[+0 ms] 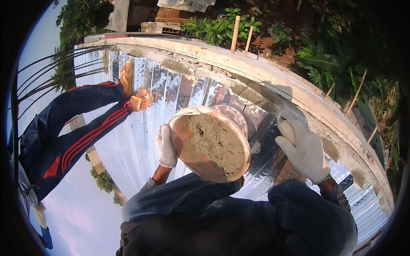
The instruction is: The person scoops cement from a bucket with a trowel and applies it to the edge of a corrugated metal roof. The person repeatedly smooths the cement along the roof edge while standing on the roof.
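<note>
A round bucket (212, 112) filled with wet grey mortar (213, 143) is tilted against my knees. My left hand (166, 146), in a white knit glove, is closed on the left side of its rim. To the right of the bucket, my gloved right hand (308, 153) is wrapped round the pale handle of a trowel (287, 131). The trowel's blade looks blurred against the rough mortared edge of the concrete wall (337, 121).
Corrugated metal sheets (145, 85) lie under me. Another person's striped trouser legs (92, 132) and yellow flip-flops (127, 81) are at the left, beside bent steel rods (60, 64). Beyond the wall, bamboo stakes (235, 35) and plants (218, 30) stand on lower ground.
</note>
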The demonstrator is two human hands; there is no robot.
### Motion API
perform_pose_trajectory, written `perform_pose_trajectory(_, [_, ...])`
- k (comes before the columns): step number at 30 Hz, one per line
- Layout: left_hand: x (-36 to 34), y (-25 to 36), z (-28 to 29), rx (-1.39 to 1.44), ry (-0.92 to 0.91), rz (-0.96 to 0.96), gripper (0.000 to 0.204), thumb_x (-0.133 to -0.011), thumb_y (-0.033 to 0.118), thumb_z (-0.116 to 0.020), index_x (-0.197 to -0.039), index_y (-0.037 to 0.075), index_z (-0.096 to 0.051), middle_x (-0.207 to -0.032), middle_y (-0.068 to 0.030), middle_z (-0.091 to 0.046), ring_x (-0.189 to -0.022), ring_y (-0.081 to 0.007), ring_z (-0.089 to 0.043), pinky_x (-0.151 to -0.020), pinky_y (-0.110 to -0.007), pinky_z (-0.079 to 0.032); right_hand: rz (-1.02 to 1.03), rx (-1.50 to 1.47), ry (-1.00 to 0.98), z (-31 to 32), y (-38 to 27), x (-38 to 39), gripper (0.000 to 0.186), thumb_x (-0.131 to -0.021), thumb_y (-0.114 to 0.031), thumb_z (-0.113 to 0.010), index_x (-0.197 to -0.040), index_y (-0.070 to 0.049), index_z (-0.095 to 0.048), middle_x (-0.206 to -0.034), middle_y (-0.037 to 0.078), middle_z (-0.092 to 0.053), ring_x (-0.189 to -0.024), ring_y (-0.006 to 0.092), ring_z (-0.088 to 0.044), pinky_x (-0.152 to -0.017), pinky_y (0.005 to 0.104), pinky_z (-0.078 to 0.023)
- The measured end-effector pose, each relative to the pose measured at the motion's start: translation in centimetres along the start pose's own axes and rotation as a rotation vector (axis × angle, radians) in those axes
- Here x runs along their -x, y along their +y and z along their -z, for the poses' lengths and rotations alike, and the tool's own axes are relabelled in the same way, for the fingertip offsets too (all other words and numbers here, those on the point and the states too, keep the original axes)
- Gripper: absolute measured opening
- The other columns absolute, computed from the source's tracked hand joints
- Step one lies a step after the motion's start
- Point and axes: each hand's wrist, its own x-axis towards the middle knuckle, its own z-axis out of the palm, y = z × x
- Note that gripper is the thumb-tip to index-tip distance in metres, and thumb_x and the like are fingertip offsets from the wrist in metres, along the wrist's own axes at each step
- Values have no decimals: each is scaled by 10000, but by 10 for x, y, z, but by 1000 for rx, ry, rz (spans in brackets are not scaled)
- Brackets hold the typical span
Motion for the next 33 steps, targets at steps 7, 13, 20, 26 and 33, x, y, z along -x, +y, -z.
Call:
perform_pose_trajectory(7, [14,18,-26,-74,31,4,353,-1153,416,-654,-1075,78,-721,-910,51,-622,-840,-59,-545,-740,-265,-462,253,122,75,-8,-19,-29,574,-1016,-367,-753,-1509,-120,-593,-1371,245,-710,-1160,464,-720,-936,511,-594])
perform_pose_trajectory(13, [23,28,-29,-103,12,-8,387,-1141,417,-674,-1130,36,-742,-975,47,-653,-878,-56,-564,-759,-249,-473,481,198,-83,-22,-40,-89,508,-1020,-300,-742,-1475,-93,-653,-1246,203,-741,-1074,394,-747,-880,464,-603])
perform_pose_trajectory(20, [21,20,-31,-145,26,-68,357,-1132,387,-687,-1107,34,-731,-979,48,-651,-880,-58,-558,-760,-250,-468,941,278,181,-37,-51,-160,413,-946,-166,-735,-1352,-96,-718,-946,114,-732,-828,318,-741,-723,425,-596])
perform_pose_trajectory(26, [26,18,-27,-108,49,-62,342,-1135,370,-681,-1098,33,-731,-972,51,-654,-885,-58,-566,-761,-253,-469,760,391,390,-24,-83,-147,391,-961,-271,-742,-1308,-92,-737,-917,137,-728,-751,332,-735,-670,439,-587])
perform_pose_trajectory(33, [24,17,-38,-151,100,-98,391,-1141,406,-678,-1102,23,-741,-947,51,-635,-866,-61,-547,-751,-260,-463,736,344,367,-46,-55,-154,313,-1020,-340,-734,-1231,-120,-801,-871,175,-739,-755,343,-742,-667,438,-581])
